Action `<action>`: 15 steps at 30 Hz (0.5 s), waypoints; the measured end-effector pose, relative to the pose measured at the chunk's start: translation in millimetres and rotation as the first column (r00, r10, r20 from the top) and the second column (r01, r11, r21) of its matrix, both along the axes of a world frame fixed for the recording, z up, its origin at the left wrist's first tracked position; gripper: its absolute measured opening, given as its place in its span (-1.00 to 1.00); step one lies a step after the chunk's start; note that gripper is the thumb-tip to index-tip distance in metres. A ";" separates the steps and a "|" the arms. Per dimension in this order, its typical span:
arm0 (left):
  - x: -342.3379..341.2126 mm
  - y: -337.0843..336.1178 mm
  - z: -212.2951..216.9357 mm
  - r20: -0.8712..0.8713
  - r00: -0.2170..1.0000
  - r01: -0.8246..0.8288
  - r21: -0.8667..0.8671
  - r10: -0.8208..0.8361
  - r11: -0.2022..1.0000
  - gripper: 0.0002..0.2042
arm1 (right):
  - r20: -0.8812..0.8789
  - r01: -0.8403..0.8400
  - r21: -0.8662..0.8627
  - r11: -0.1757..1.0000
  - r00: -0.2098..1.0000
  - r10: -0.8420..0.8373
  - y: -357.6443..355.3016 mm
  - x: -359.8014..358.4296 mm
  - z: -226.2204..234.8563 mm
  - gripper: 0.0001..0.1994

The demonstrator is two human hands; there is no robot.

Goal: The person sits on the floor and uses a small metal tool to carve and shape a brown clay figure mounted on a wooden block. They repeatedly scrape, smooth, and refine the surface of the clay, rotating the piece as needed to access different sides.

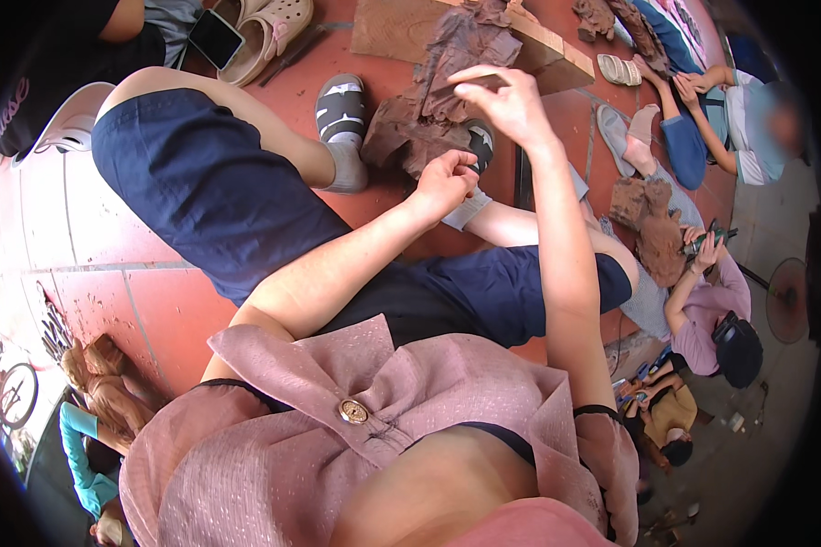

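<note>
**Rough carving between the feet, long axis set near to far!**

And here, on the red tiles [100, 314], a dark-brown wood carving [438, 102] is seen at the far middle, placed between the feet. Its long axis is run from a broad near-left end to a far end pointed away from the body and slightly right. Whether it is laid flat or propped cannot be told. By its far part, a pale wooden block [388, 32] is partly covered.

Over the carving's right side the right hand [511, 105] is held, thumb and forefinger bowed and parted, nothing seen between them; whether wood is touched cannot be told. Nearer, beside the near end, the left hand [442, 190] is held, fingers curled toward the thumb; whether anything small is clasped cannot be told.

On the left, a patterned shoe [340, 109] is seen; on the right, its fellow is partly hidden by the wood. Farther right, by a second carving [661, 251], a green tool [710, 239] is gripped by a co-worker [713, 305].
</note>
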State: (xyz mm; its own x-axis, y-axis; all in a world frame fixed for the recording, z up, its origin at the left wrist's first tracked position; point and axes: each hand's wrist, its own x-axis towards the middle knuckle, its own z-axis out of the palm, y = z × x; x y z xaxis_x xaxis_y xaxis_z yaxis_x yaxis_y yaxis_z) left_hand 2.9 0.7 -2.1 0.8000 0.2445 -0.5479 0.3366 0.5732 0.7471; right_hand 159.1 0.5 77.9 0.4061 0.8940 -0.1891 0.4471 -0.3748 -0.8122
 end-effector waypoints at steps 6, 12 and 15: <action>0.1 -0.8 0.9 0.006 1.000 0.004 -0.013 -0.004 1.000 -0.60 | 0.040 0.067 -0.090 0.994 0.997 -0.063 -1.8 0.5 -8.7 -0.84; 3.4 -1.6 -2.6 -0.028 0.995 -0.094 0.043 0.095 0.995 -0.39 | 0.215 -0.133 -0.055 0.990 0.966 0.142 3.8 -9.8 -2.3 -0.83; 5.7 -3.7 -8.7 -0.054 0.988 -0.139 0.087 0.144 0.986 -0.31 | 0.165 -0.046 -0.005 0.999 0.985 0.046 11.5 2.0 8.1 -0.84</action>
